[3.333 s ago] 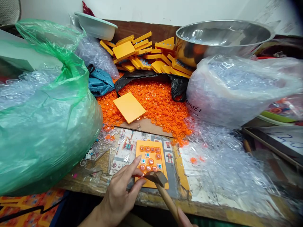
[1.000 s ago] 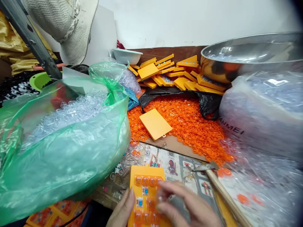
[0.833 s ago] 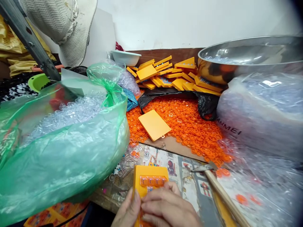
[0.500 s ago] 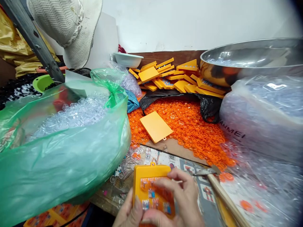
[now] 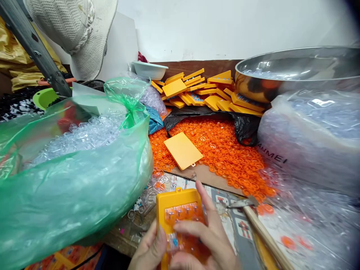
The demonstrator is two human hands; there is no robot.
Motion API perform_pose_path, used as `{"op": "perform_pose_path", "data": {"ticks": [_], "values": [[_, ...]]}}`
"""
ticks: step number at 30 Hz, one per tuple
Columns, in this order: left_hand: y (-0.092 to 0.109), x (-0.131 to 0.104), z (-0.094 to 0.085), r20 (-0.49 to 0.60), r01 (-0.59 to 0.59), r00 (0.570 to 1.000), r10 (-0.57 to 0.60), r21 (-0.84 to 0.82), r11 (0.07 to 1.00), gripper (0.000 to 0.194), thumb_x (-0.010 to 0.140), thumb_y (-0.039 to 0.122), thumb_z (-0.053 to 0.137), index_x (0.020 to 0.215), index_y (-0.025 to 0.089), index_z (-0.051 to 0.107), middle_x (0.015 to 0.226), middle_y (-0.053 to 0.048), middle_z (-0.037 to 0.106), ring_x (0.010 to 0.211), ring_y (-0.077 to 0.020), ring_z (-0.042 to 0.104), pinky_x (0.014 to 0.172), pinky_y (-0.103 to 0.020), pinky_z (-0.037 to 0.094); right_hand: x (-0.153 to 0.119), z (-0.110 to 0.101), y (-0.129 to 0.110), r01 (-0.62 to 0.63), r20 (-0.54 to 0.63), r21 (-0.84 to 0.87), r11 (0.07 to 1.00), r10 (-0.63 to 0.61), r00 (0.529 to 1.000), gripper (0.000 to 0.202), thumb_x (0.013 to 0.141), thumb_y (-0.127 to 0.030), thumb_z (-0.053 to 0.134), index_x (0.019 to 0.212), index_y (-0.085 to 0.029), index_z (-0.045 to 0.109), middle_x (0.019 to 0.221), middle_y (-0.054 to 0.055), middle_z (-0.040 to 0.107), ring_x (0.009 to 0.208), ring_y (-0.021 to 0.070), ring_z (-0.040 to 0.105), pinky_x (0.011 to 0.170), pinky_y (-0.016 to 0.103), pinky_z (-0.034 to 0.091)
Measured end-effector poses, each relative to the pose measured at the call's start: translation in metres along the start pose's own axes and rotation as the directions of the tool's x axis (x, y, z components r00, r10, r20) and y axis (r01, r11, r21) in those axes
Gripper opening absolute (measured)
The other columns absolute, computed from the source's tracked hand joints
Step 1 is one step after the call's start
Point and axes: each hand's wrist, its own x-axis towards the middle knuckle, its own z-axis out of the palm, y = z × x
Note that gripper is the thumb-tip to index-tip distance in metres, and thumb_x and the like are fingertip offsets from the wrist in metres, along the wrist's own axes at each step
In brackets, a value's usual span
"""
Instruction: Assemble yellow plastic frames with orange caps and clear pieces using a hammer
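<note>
A small yellow plastic case (image 5: 162, 200) with a loop at its top edge stands tilted towards me at the lower middle. Rows of small clear and orange pieces (image 5: 181, 213) fill its recessed face, with a bit of blue on one. My left hand (image 5: 150, 247) is closed round the case's left side, its thumb on the front edge. Over the right part of the face is my right hand (image 5: 212, 236), fingers apart. One finger reaches up by the right edge, another lies across the pieces, and the thumb is low on the case. Those fingers cover part of the pieces.
Beyond lies a yellow panel (image 5: 183, 150) on many orange rings (image 5: 225, 157). A green bag (image 5: 84, 195) of clear parts bulges at left; a clear bag (image 5: 309, 127) stands right, below a metal bowl (image 5: 253, 88). A wooden-handled hammer (image 5: 263, 232) lies near my right hand.
My right hand's fingers have spread, one now pointing up beside the case's right edge. Another finger has moved down over the lower pieces. The view has shifted slightly.
</note>
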Motion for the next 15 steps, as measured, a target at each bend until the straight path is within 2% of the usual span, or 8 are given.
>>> {"op": "perform_pose_path", "data": {"ticks": [2,4,10,15], "values": [[0.0038,0.0004,0.0006,0.031,0.040,0.999,-0.040,-0.001,0.999,0.063,0.072,0.050,0.075,0.127,0.023,0.060,0.119,-0.013,0.069,0.118,-0.0344,0.059,0.104,-0.048,0.040,0.0040,-0.0009,-0.0039,0.125,0.053,-0.087,0.988,-0.120,0.991,0.018,0.080,-0.041,0.069,0.092,-0.029,0.071,0.162,-0.004,-0.004,0.143,0.0378,0.020,0.110,0.061,0.029],[0.0057,0.0008,0.0022,0.059,0.053,0.997,-0.052,-0.015,0.998,0.062,0.073,0.050,0.075,0.128,0.025,0.059,0.120,-0.012,0.069,0.119,-0.0327,0.059,0.105,-0.047,0.040,0.0067,-0.0028,-0.0039,0.204,0.100,-0.138,0.969,-0.192,0.976,0.016,0.081,-0.038,0.068,0.094,-0.030,0.072,0.162,-0.006,-0.004,0.144,0.0369,0.015,0.111,0.063,0.023],[0.0060,0.0005,0.0069,0.063,0.042,0.997,-0.039,-0.037,0.998,0.052,0.077,0.043,0.073,0.124,0.024,0.062,0.118,-0.010,0.070,0.119,-0.0301,0.059,0.107,-0.046,0.038,0.0028,-0.0070,0.0033,0.108,0.125,-0.131,0.986,-0.092,0.988,0.018,0.085,-0.039,0.063,0.082,-0.024,0.072,0.161,-0.002,-0.002,0.144,0.0375,0.013,0.105,0.067,0.027],[0.0011,0.0003,0.0044,0.081,0.018,0.997,-0.011,-0.088,0.996,0.043,0.078,0.036,0.074,0.120,0.028,0.064,0.117,-0.007,0.071,0.122,-0.0287,0.058,0.111,-0.047,0.033,0.0026,-0.0096,0.0007,0.141,0.139,-0.122,0.982,-0.123,0.983,0.008,0.087,-0.029,0.062,0.088,-0.026,0.070,0.159,-0.007,0.001,0.144,0.0290,0.014,0.114,0.057,0.022]]}}
